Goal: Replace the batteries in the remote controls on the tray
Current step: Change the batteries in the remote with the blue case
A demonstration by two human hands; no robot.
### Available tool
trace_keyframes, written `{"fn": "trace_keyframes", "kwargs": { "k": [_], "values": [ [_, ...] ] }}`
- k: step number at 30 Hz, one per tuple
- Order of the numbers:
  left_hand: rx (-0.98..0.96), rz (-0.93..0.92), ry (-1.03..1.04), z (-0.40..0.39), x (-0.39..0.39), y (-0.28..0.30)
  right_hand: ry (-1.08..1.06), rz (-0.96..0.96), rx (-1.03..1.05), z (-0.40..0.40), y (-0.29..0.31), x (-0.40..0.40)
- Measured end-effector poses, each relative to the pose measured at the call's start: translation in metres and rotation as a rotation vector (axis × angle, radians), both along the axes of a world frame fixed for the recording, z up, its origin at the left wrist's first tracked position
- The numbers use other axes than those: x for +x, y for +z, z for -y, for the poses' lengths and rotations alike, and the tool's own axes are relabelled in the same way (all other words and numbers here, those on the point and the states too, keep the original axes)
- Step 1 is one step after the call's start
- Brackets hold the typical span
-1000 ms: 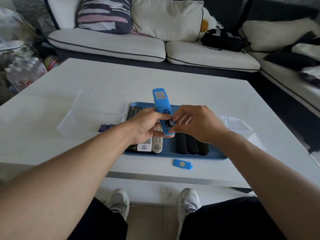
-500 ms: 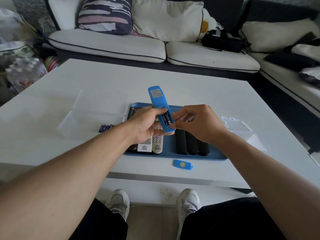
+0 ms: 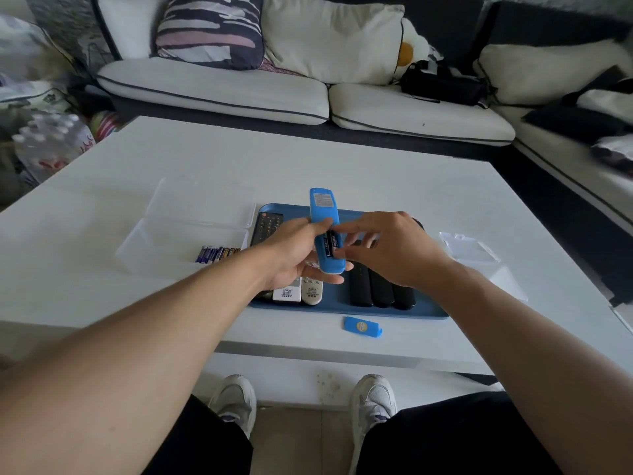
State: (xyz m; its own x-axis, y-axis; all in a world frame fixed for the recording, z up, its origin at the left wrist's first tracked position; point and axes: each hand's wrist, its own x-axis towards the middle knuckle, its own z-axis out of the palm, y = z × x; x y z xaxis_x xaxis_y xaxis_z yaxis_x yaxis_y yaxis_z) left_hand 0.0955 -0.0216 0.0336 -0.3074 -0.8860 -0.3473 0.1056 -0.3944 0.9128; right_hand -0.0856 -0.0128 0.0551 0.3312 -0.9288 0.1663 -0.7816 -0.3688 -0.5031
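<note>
Blue remote (image 3: 324, 214) in left grip (image 3: 294, 255)

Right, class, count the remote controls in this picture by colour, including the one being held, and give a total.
Blue remote, held in the left hand: 1
White remotes on the tray: 2
Black remotes on the tray: 4
Total: 7
</note>
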Motion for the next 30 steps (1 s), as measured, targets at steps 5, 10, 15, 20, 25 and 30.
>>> {"fn": "trace_keyframes", "kwargs": {
  "k": [5, 10, 15, 20, 25, 30],
  "values": [
    [0.032, -0.047, 0.019, 0.0003, 0.0037, 0.0034, 0.044, -0.050, -0.045, -0.0008, 0.0013, 0.0017],
    [0.044, -0.082, 0.016, -0.0019, 0.0036, 0.0066, 0.064, -0.061, -0.131, -0.0009, 0.0020, 0.0026],
    [0.057, -0.094, 0.039, -0.0021, 0.0043, 0.0060, 0.093, -0.064, -0.131, -0.0018, 0.0021, 0.0054],
    [0.051, -0.078, -0.027, -0.0046, 0.0043, 0.0077, 0.069, -0.059, -0.171, 0.0015, -0.0005, 0.0049],
    [0.045, -0.073, -0.006, -0.0047, 0.0059, 0.0062, 0.041, -0.061, -0.138, 0.0015, -0.0008, 0.0061],
    [0.041, -0.056, 0.003, -0.0039, 0.0079, 0.0043, 0.003, -0.037, -0.067, 0.0010, 0.0001, 0.0066]
  ]
}}
